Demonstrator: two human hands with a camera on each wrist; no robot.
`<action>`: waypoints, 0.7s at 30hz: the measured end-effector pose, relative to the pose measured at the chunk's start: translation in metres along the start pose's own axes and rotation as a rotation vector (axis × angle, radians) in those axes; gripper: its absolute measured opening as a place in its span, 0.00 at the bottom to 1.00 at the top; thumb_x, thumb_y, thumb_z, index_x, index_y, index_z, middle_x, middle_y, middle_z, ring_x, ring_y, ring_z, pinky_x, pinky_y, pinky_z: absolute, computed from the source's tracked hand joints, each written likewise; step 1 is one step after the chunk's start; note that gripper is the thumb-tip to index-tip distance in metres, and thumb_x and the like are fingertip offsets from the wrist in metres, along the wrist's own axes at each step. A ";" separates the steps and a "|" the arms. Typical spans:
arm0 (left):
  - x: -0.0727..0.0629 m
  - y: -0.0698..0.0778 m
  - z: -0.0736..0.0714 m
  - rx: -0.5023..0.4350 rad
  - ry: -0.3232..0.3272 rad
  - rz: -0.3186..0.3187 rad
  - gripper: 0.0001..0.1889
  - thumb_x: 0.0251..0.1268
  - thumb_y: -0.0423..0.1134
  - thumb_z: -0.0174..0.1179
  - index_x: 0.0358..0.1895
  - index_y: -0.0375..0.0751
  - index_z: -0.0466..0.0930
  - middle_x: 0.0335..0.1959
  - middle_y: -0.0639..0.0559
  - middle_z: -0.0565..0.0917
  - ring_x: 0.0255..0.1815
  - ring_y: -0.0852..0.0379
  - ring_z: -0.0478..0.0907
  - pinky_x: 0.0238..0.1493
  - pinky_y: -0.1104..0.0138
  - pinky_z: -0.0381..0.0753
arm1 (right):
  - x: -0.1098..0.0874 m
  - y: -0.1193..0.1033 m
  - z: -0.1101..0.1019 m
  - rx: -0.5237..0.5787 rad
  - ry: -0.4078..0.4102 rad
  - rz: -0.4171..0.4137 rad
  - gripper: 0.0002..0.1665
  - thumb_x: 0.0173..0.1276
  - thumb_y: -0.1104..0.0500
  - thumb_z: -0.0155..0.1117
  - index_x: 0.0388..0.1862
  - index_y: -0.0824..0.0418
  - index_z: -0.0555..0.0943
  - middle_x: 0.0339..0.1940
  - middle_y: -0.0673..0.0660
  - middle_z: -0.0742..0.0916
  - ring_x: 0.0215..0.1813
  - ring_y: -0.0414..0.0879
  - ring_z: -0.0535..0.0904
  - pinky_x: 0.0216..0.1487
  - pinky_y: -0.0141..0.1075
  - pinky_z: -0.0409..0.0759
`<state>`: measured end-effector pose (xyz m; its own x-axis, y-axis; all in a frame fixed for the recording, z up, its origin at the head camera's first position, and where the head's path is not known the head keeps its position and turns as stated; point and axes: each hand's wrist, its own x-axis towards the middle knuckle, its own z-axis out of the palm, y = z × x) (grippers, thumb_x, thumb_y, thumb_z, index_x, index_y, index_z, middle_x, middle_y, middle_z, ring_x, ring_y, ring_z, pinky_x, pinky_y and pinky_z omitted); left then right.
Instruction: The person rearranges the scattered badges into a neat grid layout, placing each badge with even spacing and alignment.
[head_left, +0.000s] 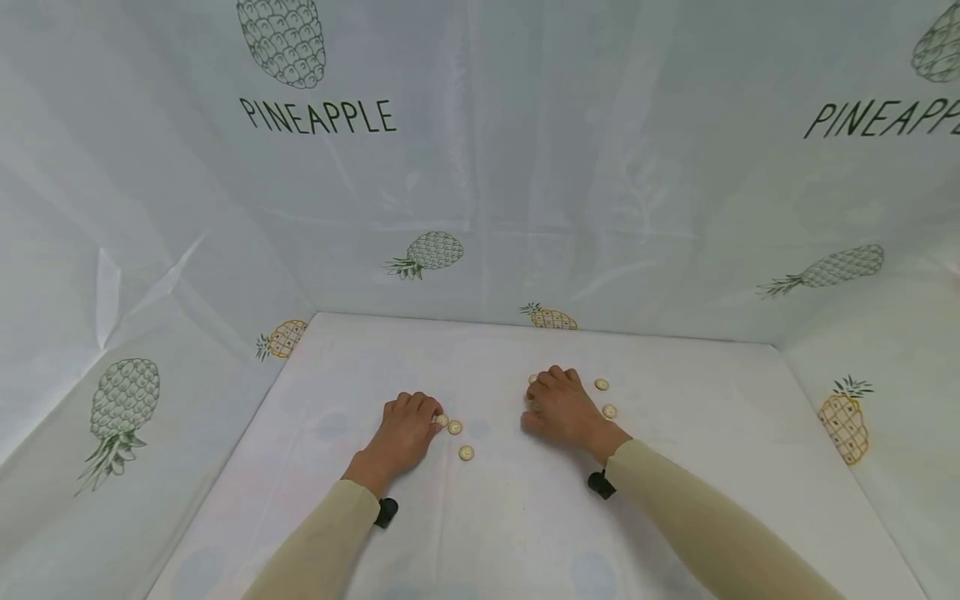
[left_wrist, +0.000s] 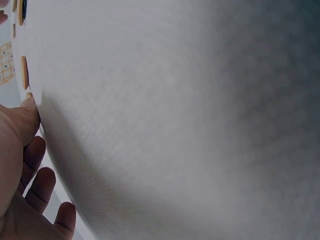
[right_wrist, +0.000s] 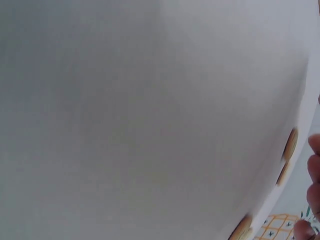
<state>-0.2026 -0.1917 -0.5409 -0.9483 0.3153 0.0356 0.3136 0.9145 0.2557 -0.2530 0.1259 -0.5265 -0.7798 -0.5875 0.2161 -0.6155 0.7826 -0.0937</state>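
In the head view, my left hand [head_left: 407, 429] is low on the white cloth, its thumb and fingertip pinching the edge of a small round wooden disc [head_left: 442, 421]. The left wrist view shows the thumb [left_wrist: 26, 116] against the cloth and the other fingers bent. Close beside that disc lies a second disc [head_left: 455, 427], with a third disc [head_left: 467, 452] nearer to me. My right hand [head_left: 562, 408] hovers with loosely bent fingers over another disc [head_left: 536, 407], partly hidden by it. In the right wrist view its fingers [right_wrist: 313, 167] appear above discs on the cloth, apart from them.
To the right of the right hand lie two more discs, a far disc [head_left: 602, 384] and a nearer disc [head_left: 610, 411]. One disc [head_left: 533, 379] peeks out beyond its fingertips. Pineapple-printed sheeting [head_left: 525, 183] walls the table [head_left: 480, 542] at the back and sides.
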 end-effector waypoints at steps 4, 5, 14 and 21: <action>0.001 0.001 0.000 0.002 0.001 -0.002 0.10 0.80 0.44 0.61 0.56 0.47 0.79 0.56 0.49 0.81 0.59 0.46 0.72 0.65 0.46 0.71 | -0.001 -0.013 0.003 -0.017 0.028 0.009 0.15 0.71 0.47 0.70 0.45 0.57 0.86 0.45 0.52 0.85 0.49 0.50 0.74 0.55 0.49 0.71; 0.001 0.001 0.000 0.001 0.000 -0.005 0.10 0.80 0.44 0.62 0.56 0.47 0.79 0.55 0.49 0.81 0.59 0.45 0.72 0.65 0.46 0.71 | -0.001 -0.017 0.004 -0.018 0.034 0.008 0.14 0.72 0.48 0.70 0.46 0.57 0.87 0.45 0.52 0.85 0.50 0.50 0.74 0.55 0.49 0.71; 0.000 0.004 -0.001 0.017 0.003 -0.009 0.10 0.79 0.44 0.63 0.56 0.46 0.79 0.55 0.48 0.81 0.58 0.45 0.73 0.64 0.46 0.72 | -0.002 -0.067 0.011 -0.021 0.040 -0.057 0.15 0.73 0.44 0.71 0.47 0.53 0.87 0.44 0.49 0.86 0.48 0.47 0.74 0.54 0.46 0.72; -0.002 0.004 -0.004 -0.005 0.028 0.016 0.10 0.78 0.42 0.64 0.54 0.45 0.79 0.53 0.48 0.81 0.56 0.44 0.73 0.62 0.44 0.72 | 0.003 -0.099 0.017 -0.023 -0.016 -0.082 0.21 0.75 0.37 0.67 0.50 0.52 0.87 0.46 0.48 0.86 0.50 0.46 0.75 0.56 0.45 0.74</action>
<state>-0.1999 -0.1895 -0.5356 -0.9442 0.3225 0.0667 0.3285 0.9081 0.2597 -0.1966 0.0434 -0.5330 -0.7289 -0.6527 0.2063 -0.6745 0.7363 -0.0539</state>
